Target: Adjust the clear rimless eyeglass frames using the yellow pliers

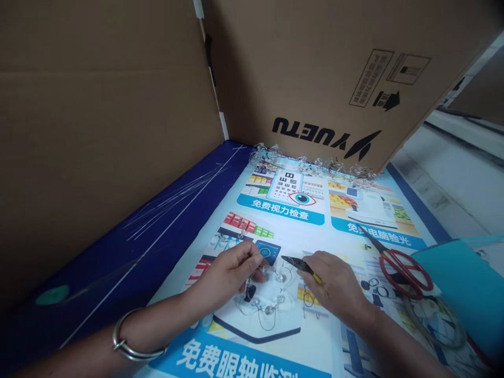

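Near the middle of the printed sheet, my left hand is closed in a pinch on a strand of clear beads and thin wire. The strand hangs in a loop below the fingertips. To its right my right hand is wrapped round small pliers with dark jaws and a yellow handle part. The jaws point left toward the strand, with a gap to my left fingers. A thin wire piece lies just below the pliers.
Red-handled scissors lie at the right beside a clear ring and a teal folder. Beaded wire pieces line the foot of a cardboard wall. Thin wires lie on the blue surface at the left.
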Demonstrator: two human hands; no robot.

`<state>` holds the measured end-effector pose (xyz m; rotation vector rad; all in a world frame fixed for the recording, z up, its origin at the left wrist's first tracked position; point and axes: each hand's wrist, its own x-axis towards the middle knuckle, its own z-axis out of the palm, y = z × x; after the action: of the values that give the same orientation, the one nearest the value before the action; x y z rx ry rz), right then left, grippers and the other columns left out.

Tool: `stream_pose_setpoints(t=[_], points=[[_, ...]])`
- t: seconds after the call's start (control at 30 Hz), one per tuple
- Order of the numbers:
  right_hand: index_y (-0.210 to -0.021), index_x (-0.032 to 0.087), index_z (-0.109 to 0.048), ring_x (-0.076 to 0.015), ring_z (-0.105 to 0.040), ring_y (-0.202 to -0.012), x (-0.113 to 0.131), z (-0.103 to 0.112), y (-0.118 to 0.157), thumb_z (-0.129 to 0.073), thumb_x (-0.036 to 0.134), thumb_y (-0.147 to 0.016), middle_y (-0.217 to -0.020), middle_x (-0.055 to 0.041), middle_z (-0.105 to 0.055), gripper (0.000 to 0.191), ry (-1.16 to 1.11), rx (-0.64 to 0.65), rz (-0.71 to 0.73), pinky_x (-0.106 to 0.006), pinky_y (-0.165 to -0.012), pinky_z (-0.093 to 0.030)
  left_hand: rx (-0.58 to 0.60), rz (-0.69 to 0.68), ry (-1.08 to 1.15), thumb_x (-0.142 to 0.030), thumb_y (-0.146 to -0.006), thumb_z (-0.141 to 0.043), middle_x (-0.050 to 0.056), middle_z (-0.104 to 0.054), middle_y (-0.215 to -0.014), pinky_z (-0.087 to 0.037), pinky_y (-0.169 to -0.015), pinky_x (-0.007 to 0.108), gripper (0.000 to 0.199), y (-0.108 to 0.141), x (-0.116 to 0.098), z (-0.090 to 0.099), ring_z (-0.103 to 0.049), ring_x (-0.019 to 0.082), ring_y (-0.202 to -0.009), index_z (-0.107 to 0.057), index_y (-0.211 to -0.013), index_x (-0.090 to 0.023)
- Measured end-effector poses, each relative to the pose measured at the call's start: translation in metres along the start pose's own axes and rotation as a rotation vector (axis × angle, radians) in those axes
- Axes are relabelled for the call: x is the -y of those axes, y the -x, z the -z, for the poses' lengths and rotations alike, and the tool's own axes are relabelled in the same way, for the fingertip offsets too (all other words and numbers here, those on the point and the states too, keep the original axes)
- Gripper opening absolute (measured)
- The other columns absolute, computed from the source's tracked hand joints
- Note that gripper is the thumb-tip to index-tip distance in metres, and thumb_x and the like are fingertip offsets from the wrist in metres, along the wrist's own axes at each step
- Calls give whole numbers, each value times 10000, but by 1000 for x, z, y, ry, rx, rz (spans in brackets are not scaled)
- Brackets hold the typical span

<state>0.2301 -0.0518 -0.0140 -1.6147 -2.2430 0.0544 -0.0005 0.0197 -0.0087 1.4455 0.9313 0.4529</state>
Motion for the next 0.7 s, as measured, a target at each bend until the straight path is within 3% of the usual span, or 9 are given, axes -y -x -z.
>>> stream_pose_setpoints(t=[0.7], points=[[-882, 167, -577, -172, -498, -727, 0, -2, 1, -476, 314, -867, -773, -52, -564, 179, -4, -17, 7, -272, -650, -378, 32, 42, 88, -433, -863, -459, 69, -648, -842, -367, -445, 171, 279, -2, -6, 1, -587, 131, -652, -414, -767, -174]])
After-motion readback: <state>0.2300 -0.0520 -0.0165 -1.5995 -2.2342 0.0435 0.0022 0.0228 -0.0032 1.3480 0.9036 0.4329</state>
